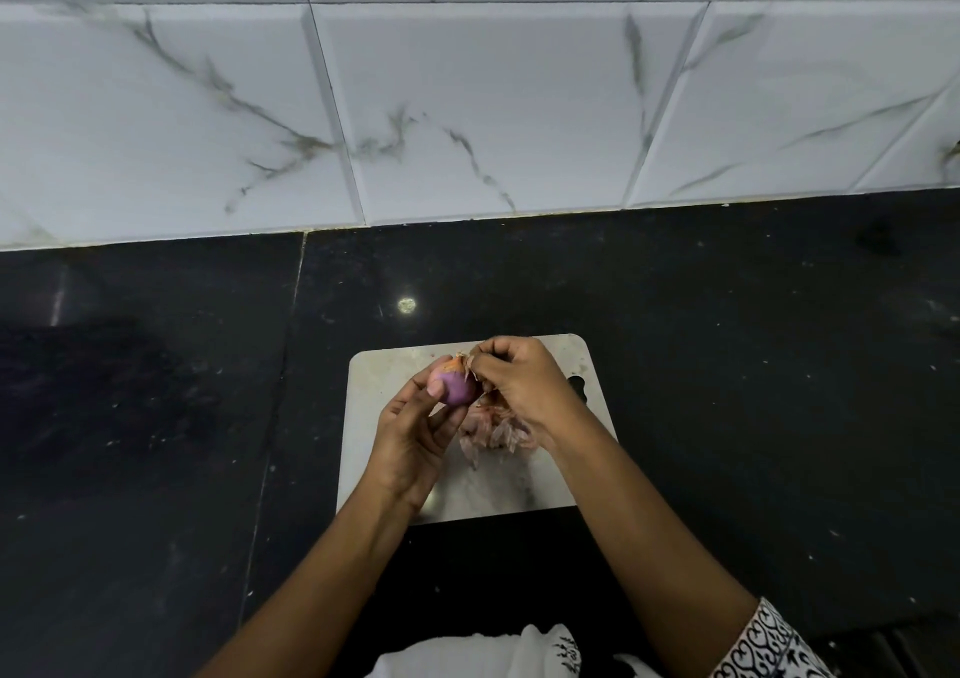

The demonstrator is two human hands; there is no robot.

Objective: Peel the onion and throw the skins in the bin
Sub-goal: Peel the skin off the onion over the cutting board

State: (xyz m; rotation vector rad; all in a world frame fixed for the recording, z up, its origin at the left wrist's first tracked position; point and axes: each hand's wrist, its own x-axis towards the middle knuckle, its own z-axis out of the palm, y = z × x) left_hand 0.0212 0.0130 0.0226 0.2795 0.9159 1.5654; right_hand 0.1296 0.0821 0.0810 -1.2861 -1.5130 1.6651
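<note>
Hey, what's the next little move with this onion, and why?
Probably pull the right hand away to tear off the papery orange skin it pinches: the left hand holds the small purple onion mostly bare, over peeled skins piled on the grey board.

The rectangular grey cutting board (387, 381) looks like dull metal, the black stone countertop (727, 365) polished and speckled, the white veined wall tiles (467, 105) glazed, the round purple onion (460, 390) smooth, the pale loose skins (493, 435) papery.
</note>
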